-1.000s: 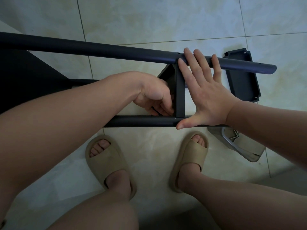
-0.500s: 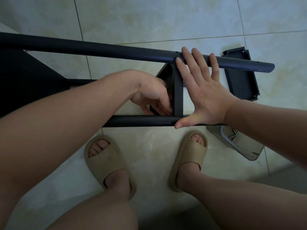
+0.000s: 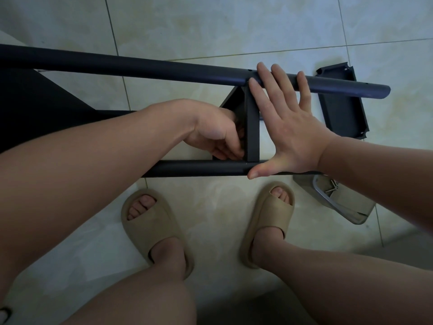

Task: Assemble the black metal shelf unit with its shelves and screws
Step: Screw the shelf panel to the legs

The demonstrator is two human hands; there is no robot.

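In the head view, the black shelf unit (image 3: pixel 164 69) is seen laid on its side across the tiled floor (image 3: pixel 210 24), just beyond the slippered feet. One shelf (image 3: pixel 252 127) is stood edge-on between the two tubes. The right hand (image 3: pixel 288 130) is spread flat against it, fingers over the far tube and thumb on the near one, evidently to brace the joint. The left hand (image 3: pixel 218 137) is curled behind the shelf, possibly on a screw; its grasp is hidden. A spare shelf (image 3: pixel 339 104) is left near.
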